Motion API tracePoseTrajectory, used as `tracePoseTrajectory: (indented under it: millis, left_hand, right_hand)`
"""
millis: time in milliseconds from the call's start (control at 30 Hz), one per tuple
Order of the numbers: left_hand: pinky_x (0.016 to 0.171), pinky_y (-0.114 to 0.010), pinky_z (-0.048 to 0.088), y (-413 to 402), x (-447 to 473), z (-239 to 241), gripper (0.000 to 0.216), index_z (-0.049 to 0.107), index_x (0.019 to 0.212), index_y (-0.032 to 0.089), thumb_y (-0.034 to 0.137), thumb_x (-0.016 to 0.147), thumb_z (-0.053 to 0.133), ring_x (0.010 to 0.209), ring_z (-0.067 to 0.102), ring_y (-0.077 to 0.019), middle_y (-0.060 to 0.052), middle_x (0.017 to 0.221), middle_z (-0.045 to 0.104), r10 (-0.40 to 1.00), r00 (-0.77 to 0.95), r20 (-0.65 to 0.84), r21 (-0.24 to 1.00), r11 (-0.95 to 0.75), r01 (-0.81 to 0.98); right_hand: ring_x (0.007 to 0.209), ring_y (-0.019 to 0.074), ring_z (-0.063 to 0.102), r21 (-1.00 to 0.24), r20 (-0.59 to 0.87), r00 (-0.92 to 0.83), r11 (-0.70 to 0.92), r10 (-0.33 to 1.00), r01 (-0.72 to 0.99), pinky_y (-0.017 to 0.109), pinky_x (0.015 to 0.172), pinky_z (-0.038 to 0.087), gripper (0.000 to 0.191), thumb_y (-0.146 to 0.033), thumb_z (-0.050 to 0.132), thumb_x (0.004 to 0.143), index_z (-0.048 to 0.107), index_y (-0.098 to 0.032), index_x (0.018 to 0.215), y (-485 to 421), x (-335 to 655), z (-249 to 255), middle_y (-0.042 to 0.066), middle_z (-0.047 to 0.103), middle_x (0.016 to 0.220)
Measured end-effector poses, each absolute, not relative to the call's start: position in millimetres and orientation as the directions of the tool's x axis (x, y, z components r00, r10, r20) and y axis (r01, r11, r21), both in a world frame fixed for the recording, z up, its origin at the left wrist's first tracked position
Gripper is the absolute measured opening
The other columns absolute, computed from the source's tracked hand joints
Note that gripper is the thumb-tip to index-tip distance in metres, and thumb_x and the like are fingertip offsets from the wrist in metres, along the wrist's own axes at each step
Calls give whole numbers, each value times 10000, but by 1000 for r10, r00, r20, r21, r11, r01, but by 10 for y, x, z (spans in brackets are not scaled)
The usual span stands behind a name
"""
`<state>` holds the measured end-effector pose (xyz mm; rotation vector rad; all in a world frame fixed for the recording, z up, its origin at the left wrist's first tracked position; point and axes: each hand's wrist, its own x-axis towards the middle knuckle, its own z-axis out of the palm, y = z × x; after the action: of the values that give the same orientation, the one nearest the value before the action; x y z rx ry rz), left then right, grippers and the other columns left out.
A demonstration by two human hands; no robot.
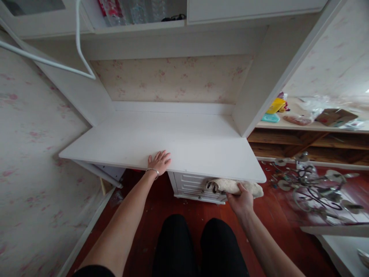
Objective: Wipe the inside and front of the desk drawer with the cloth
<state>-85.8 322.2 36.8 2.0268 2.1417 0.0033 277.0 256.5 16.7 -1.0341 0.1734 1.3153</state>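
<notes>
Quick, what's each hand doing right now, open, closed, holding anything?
Left hand: open, palm flat on the white desk, holding nothing.
Right hand: closed on the rolled cloth at the desk's front edge.

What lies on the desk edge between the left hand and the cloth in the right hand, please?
In the head view, only bare white desk top runs between the left hand and the cloth gripped by the right hand.

Bench [187, 146]: bare ahead of my left grip [159, 161]. Side panels [253, 96] hem it; chandelier [314, 184] clutters floor right of my right grip [240, 200].
</notes>
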Motion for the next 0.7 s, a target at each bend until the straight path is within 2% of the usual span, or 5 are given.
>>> tracePoseTrajectory:
  millis: [133, 367, 600, 700]
  left_hand:
    - [1091, -598, 60, 3209, -845, 381, 549, 283, 1391, 450, 595, 882, 137, 1403, 137, -224, 99, 1534, 153, 990, -56, -130, 136, 74, 988]
    - [1079, -623, 70, 3200, -845, 369, 547, 277, 1394, 444, 587, 892, 115, 1400, 146, -220, 104, 1529, 167, 993, -40, -107, 115, 52, 992]
    - [1081, -614, 92, 3205, -839, 354, 533, 278, 1390, 454, 585, 895, 128, 1396, 166, -215, 103, 1525, 184, 996, -45, -78, 98, 53, 994]
    - [1084, -606, 98, 3198, -833, 369, 527, 278, 1388, 460, 583, 896, 137, 1393, 175, -216, 102, 1523, 195, 997, -43, -67, 95, 49, 994]
  right_hand:
    - [860, 146, 645, -484, -656, 269, -120, 705, -867, 337, 800, 552, 303, -93, 519, 795, 595, -217, 1061, 2495, 2454, 368, 0, 671, 997]
    - [820, 145, 655, -395, -658, 79, -254, 748, -883, 292, 738, 563, 276, -119, 556, 800, 581, -206, 1060, 2385, 1682, 445, -5, 690, 937]
    - [960, 176, 642, -204, -560, -210, -379, 802, -903, 337, 839, 536, 276, -175, 544, 824, 555, -166, 1100, 2400, 939, 350, 35, 700, 951]
    - [968, 173, 640, -190, -529, -237, -386, 815, -903, 338, 858, 528, 266, -181, 535, 817, 566, -170, 1081, 2461, 693, 147, 26, 704, 937]
